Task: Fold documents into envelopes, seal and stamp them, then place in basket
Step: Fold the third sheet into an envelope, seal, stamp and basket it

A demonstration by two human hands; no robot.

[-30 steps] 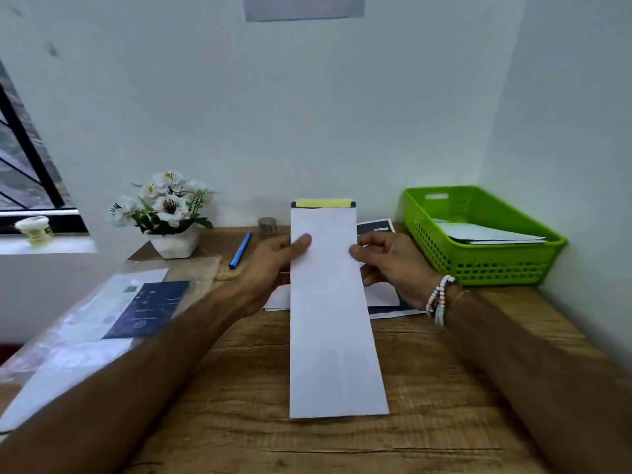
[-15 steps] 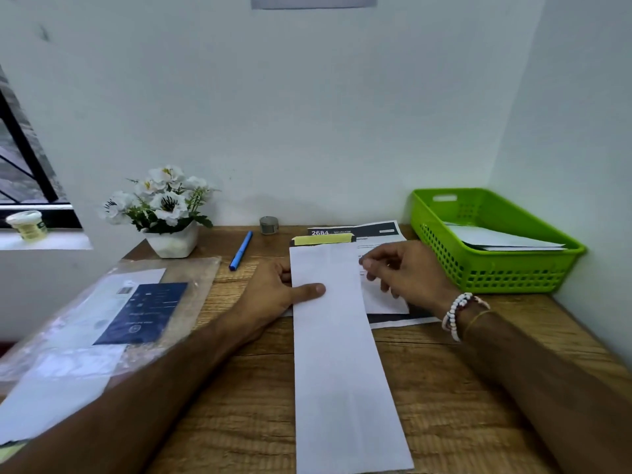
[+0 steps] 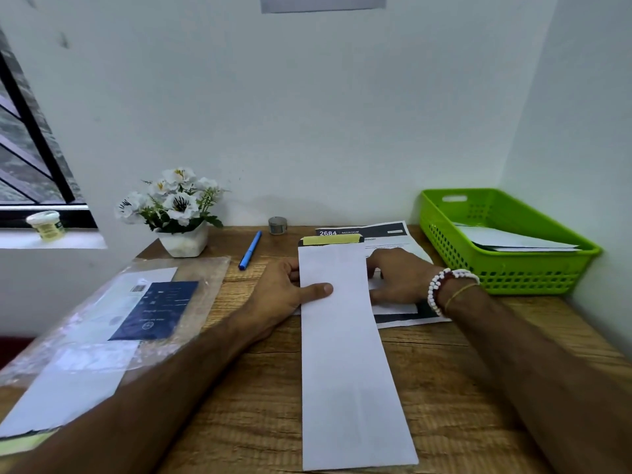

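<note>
A long white envelope (image 3: 345, 354) with a yellow strip on its far flap runs lengthwise down the middle of the wooden desk (image 3: 444, 388). My left hand (image 3: 284, 295) holds its left edge, thumb on top and fingers underneath. Just right of the envelope my right hand (image 3: 396, 275) lies on the printed documents (image 3: 386, 234), fingers spread flat. A green basket (image 3: 506, 241) with white envelopes inside stands at the far right against the wall.
A clear plastic sleeve (image 3: 102, 323) with papers and a dark blue card covers the desk's left side. A potted white flower (image 3: 178, 213), a blue pen (image 3: 250, 249) and a small grey round stamp (image 3: 277, 225) stand along the back. A jar (image 3: 46, 225) sits on the window sill.
The envelope has come down from a raised tilt to lie along the desk. My right hand let go of its right edge and moved onto the printed documents.
</note>
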